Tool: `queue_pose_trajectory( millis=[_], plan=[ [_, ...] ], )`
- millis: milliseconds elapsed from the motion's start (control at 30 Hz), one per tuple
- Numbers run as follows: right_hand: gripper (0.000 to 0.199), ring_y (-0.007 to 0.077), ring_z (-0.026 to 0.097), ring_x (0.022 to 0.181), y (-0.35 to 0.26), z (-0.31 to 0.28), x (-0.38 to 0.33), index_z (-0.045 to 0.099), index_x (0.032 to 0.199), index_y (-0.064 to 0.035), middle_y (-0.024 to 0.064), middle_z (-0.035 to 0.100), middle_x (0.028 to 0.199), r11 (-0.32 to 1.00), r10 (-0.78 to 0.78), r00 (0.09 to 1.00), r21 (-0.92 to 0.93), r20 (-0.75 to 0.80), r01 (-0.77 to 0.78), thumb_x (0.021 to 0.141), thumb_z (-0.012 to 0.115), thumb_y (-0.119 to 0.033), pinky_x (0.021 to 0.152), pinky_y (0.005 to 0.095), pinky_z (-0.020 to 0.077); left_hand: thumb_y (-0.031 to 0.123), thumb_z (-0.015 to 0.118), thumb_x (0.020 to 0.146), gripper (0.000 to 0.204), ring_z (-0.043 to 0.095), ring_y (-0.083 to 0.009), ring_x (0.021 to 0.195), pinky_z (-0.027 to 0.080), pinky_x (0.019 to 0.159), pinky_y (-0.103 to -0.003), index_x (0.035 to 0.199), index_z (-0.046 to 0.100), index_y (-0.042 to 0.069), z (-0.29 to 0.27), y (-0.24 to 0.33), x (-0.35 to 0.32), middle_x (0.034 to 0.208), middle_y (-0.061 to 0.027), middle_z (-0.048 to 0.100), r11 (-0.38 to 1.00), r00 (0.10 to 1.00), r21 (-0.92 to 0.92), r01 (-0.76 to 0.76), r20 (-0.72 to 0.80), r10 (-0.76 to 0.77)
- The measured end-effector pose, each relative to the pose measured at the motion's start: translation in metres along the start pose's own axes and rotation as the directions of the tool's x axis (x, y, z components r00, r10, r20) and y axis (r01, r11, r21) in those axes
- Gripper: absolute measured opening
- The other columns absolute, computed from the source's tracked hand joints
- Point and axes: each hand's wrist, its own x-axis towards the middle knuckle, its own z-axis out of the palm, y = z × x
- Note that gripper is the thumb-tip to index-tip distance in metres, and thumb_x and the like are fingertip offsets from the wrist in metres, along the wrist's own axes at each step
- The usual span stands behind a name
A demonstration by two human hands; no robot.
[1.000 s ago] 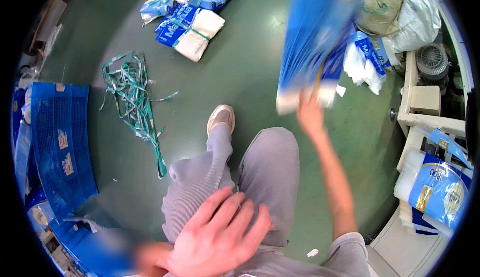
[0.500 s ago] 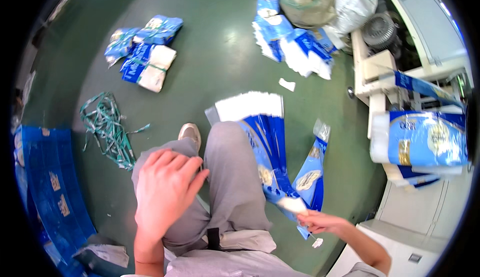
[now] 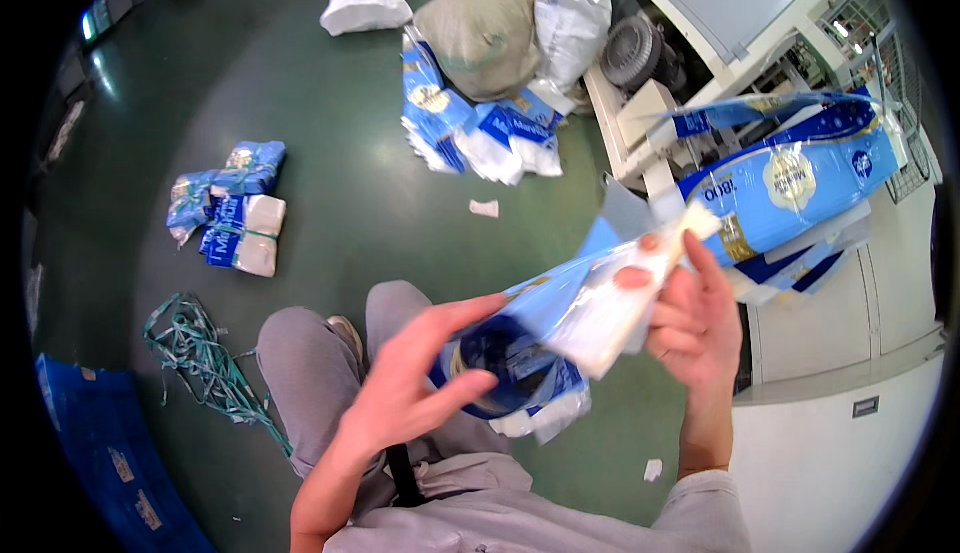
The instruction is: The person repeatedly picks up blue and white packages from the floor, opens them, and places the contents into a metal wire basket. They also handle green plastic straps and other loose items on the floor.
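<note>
In front of my knees I hold blue plastic packaging bags (image 3: 545, 318) with a white end strip (image 3: 605, 323); the number of layers is unclear. My right hand (image 3: 700, 323) pinches the white end between thumb and fingers. Two round holes in that strip show a skin-coloured tone behind them. On the other side, my left hand (image 3: 425, 378) grips the dark blue, curled part, thumb below and fingers above, partly behind the plastic. White and clear plastic ends (image 3: 550, 418) hang beneath the bags.
Tied blue-and-white bundles (image 3: 230, 203) and tangled green strapping (image 3: 215, 358) lie on the floor at left. A blue bin (image 3: 100, 453) stands lower left. Sacks (image 3: 480, 38) and more bags (image 3: 505, 138) sit far ahead. A white machine (image 3: 690, 83) carrying blue bags (image 3: 790, 183) is at right.
The bags came up off the floor beside my right leg and are now in front of me. My left hand moved right from my knee onto them; my right hand rose. The view shifted.
</note>
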Motion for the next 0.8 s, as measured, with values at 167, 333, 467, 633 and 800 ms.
queue_pose_trajectory(
  millis=[167, 333, 467, 633, 800],
  plan=[
    [0.046, 0.0097, 0.033, 0.049, -0.039, 0.014, -0.02, 0.048, 0.132, -0.0029, 0.0221, 0.053, 0.125, 0.977, -0.194, 0.95, -0.033, 0.245, 0.209, 0.106, 0.044, -0.041, 0.034, 0.0212, 0.0247, 0.022, 0.072, 0.09, 0.059, 0.057, -0.038, 0.121, 0.045, 0.103, -0.043, 0.141, 0.048, 0.005, 0.026, -0.049, 0.054, 0.129, -0.0202, 0.061, 0.989, 0.988, 0.151, -0.007, -0.154, 0.031],
    [0.054, 0.0124, 0.033, 0.047, -0.051, 0.051, -0.035, 0.04, 0.143, 0.0012, 0.0213, 0.045, 0.139, 0.949, -0.301, 0.881, 0.028, 0.364, 0.313, 0.104, 0.046, -0.036, 0.035, 0.0249, 0.0303, 0.007, 0.066, 0.094, 0.024, 0.068, -0.0322, 0.101, 0.051, 0.09, -0.036, 0.118, 0.067, 0.002, 0.012, -0.091, 0.124, 0.11, -0.0159, 0.071, 0.965, 0.992, 0.261, 0.027, -0.126, 0.006],
    [0.068, 0.0144, 0.037, 0.045, -0.043, 0.074, -0.042, 0.023, 0.158, -0.0065, 0.0144, 0.029, 0.159, 0.935, -0.346, 0.807, 0.107, 0.478, 0.338, 0.101, 0.05, -0.032, 0.036, 0.0292, 0.0365, 0.001, 0.062, 0.093, 0.023, 0.066, -0.0311, 0.098, 0.05, 0.09, -0.035, 0.115, 0.069, 0.003, -0.002, -0.105, 0.172, 0.108, -0.0145, 0.071, 0.934, 0.959, 0.278, -0.224, -0.109, 0.262],
    [0.074, 0.015, 0.039, 0.041, -0.038, 0.057, -0.056, 0.017, 0.159, -0.0092, 0.0113, 0.028, 0.143, 0.939, -0.333, 0.763, 0.117, 0.554, 0.324, 0.099, 0.051, -0.035, 0.062, 0.0356, 0.0388, -0.009, 0.053, 0.088, 0.037, 0.067, -0.0232, 0.101, 0.05, 0.093, -0.034, 0.119, 0.067, 0.004, -0.002, -0.14, 0.178, 0.109, -0.0135, 0.072, 0.976, 0.982, 0.187, -0.113, 0.168, 0.081],
    [0.071, 0.0125, 0.044, 0.041, -0.06, 0.022, -0.076, 0.027, 0.151, 0.0039, 0.0103, 0.057, 0.089, 0.932, -0.324, 0.787, 0.032, 0.525, 0.362, 0.101, 0.052, -0.04, 0.111, 0.0467, 0.031, 0.008, 0.062, 0.095, 0.027, 0.068, -0.0275, 0.097, 0.051, 0.091, -0.037, 0.122, 0.066, 0.005, 0.038, -0.181, 0.121, 0.11, -0.0152, 0.073, 0.983, 0.923, 0.178, 0.033, 0.373, -0.099]
  ],
)
